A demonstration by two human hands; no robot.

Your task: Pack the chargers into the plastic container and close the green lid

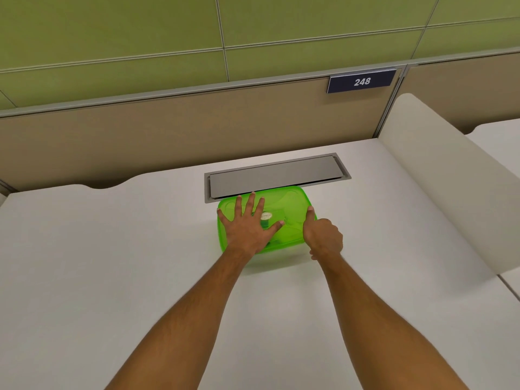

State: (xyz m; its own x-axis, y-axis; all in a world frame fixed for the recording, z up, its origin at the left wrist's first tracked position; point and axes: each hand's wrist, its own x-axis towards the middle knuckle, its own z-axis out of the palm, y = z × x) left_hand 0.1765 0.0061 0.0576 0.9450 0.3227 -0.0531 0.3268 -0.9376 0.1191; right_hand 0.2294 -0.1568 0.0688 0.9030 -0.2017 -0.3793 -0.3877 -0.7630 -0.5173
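Note:
A translucent green lid lies flat on top of the plastic container in the middle of the white desk. My left hand rests palm down on the lid's left half, fingers spread. My right hand sits at the lid's right edge, thumb stretched along the rim and the other fingers curled beside the container. A small round label shows at the lid's centre. Dark shapes show faintly through the lid; the chargers cannot be made out clearly.
A grey metal cable hatch is set into the white desk just behind the container. A beige partition with a sign reading 248 stands at the back. A white curved divider rises on the right.

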